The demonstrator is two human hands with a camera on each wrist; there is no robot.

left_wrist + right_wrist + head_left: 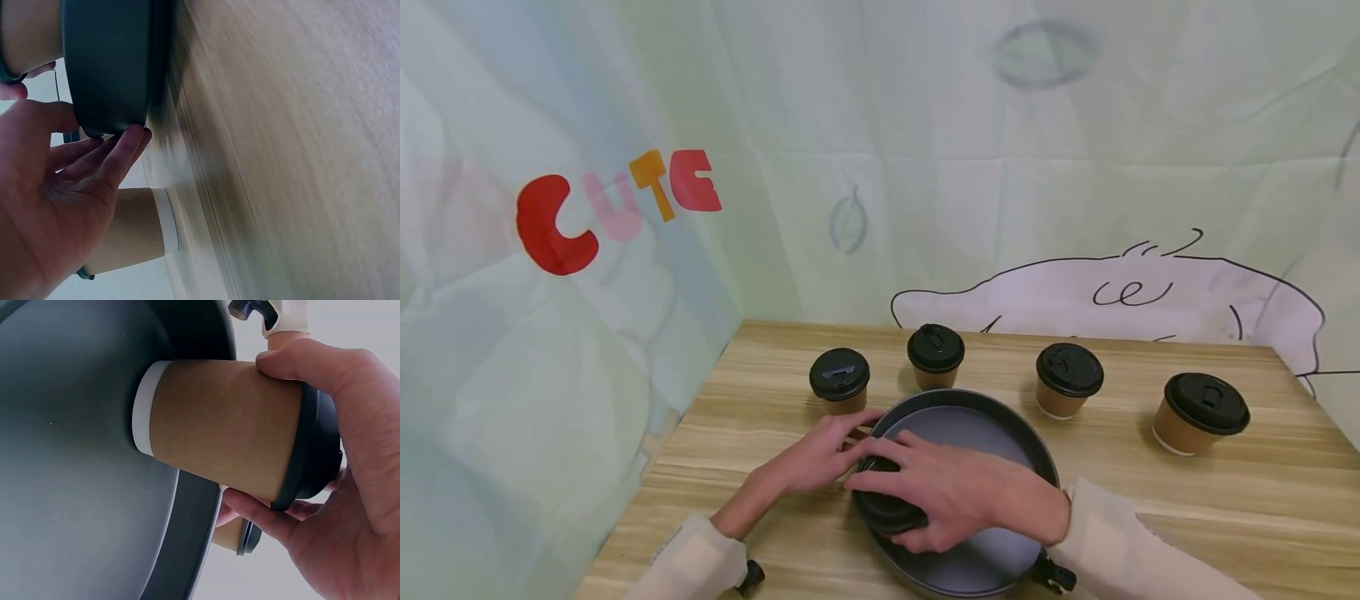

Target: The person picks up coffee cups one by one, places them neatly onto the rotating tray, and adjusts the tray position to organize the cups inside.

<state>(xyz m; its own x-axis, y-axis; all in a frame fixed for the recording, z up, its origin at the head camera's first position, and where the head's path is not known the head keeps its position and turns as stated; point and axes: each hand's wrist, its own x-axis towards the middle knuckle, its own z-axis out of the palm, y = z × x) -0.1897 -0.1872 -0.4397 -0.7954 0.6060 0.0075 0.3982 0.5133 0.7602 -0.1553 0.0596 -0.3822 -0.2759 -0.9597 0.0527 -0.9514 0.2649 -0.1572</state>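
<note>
A dark round pan [977, 429] with a raised wall stands on the table in front of me. My right hand [955, 489] grips a brown paper cup [219, 419] by its upper part and black lid [887, 510]. The cup is upright inside the pan's left side, its white base edge at the pan floor. My left hand [820, 454] holds the pan's left wall [112, 69] from outside, thumb and fingertips on it in the left wrist view. Close behind that hand stands another lidded cup [842, 379].
More brown cups with black lids stand along the back: one behind the pan [936, 358], one right of it [1067, 381], one farther right [1201, 414]. The wood-grain table [1150, 517] ends at a printed fabric backdrop [925, 208].
</note>
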